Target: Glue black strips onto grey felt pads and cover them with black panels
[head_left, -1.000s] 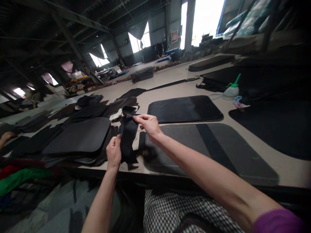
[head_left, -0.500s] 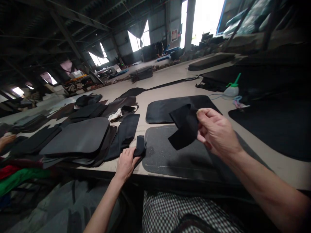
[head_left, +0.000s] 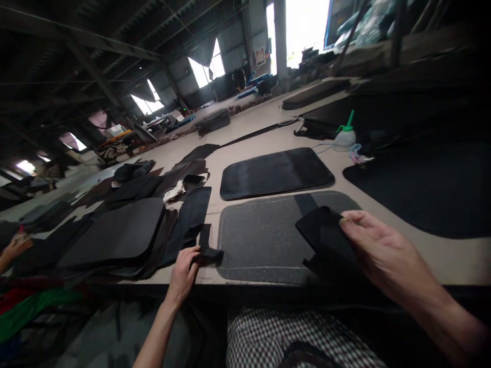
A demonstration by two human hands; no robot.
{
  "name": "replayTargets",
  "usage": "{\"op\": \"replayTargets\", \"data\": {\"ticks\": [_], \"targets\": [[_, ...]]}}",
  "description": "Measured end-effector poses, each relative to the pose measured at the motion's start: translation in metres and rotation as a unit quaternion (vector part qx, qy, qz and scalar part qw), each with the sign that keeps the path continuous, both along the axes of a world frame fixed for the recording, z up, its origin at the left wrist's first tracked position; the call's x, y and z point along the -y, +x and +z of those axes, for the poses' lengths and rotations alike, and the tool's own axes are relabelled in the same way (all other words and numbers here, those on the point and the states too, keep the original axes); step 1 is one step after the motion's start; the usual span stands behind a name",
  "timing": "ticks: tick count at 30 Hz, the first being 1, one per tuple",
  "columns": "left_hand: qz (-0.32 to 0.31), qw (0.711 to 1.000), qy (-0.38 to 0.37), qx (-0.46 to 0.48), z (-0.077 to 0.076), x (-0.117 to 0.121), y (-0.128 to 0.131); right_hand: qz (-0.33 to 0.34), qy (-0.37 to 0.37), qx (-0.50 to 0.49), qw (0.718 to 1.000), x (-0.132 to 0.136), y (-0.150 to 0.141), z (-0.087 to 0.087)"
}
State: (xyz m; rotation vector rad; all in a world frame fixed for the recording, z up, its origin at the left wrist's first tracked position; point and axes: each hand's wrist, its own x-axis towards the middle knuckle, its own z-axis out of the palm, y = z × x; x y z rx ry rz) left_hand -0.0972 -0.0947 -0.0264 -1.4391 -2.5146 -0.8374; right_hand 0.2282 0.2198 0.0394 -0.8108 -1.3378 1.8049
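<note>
My right hand [head_left: 379, 245] is closed on a bent black piece of sheet material [head_left: 326, 230], holding it by its upper right edge over the right part of a grey rounded panel [head_left: 257, 240]. The piece hides that end of the panel. My left hand [head_left: 184, 271] is at the table's front edge, left of the panel. Its curled fingers and thumb grip the end of a small black strip [head_left: 210, 251], whose other end reaches the panel's left edge. Beyond the grey panel lies a smooth black rounded panel [head_left: 276, 173].
Left of my hands is a stack of dark rounded panels [head_left: 115, 232]. A phone [head_left: 194, 179] and a crumpled white cloth [head_left: 174, 191] lie behind it. A green-tipped bottle [head_left: 344, 137] stands at right by a large black sheet [head_left: 425, 189]. Another person's hand [head_left: 17, 248] shows far left.
My right hand has moved right and down with the black piece, uncovering the smooth black panel. My left hand has shifted slightly left and down. The view has turned a little right.
</note>
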Motion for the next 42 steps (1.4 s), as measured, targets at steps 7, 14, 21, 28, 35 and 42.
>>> {"op": "replayTargets", "data": {"ticks": [7,14,21,28,35,42], "targets": [[0.159,0.983,0.056,-0.079,0.087,-0.044,-0.064,0.124,-0.046,-0.022,0.991,0.014,0.001,-0.009],[0.254,0.959,-0.054,-0.114,0.116,-0.068,-0.110,0.176,0.035,-0.033,0.983,0.041,-0.004,-0.004],[-0.078,0.948,-0.120,0.283,0.105,-0.073,0.051,0.194,0.138,-0.012,0.971,0.064,-0.021,-0.007],[-0.085,0.832,0.044,0.546,0.064,-0.092,0.149,0.271,0.339,0.056,0.899,0.089,-0.024,-0.008],[-0.001,0.745,0.139,0.653,0.036,-0.111,0.113,0.244,0.133,0.138,0.951,0.105,-0.026,-0.030],[-0.024,0.781,0.102,0.616,0.037,-0.143,0.068,0.319,0.006,0.133,0.938,0.105,-0.027,-0.037]]}}
